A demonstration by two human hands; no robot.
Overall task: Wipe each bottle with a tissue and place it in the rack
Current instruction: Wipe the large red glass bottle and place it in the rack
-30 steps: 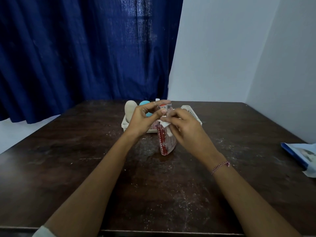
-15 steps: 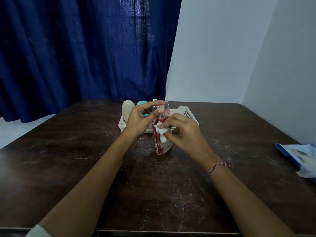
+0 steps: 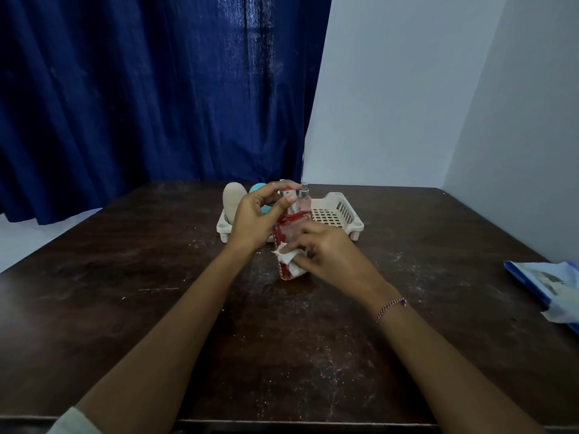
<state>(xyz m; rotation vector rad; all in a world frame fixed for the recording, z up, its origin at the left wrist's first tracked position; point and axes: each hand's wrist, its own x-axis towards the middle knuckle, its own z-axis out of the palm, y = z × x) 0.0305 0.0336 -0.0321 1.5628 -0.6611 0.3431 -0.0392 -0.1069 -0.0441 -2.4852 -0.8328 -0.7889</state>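
A clear glass bottle with red trim [image 3: 284,236] stands upright on the dark table [image 3: 156,277]. My left hand [image 3: 255,219] grips its silver spray cap. My right hand [image 3: 326,252] presses a white tissue [image 3: 289,261] against the bottle's lower part. Behind them sits a cream plastic rack [image 3: 344,214]. In the rack are a beige bottle [image 3: 233,198], a teal object [image 3: 260,191] mostly hidden by my left hand, and a pink spray bottle [image 3: 304,200].
A blue and white tissue pack [image 3: 551,286] lies at the table's right edge. A dark blue curtain [image 3: 141,89] hangs behind the table, and white walls close the right side. The tabletop is dusty with white specks.
My right hand has slid the tissue down the bottle from near its neck to its lower part. My left hand keeps hold of the cap.
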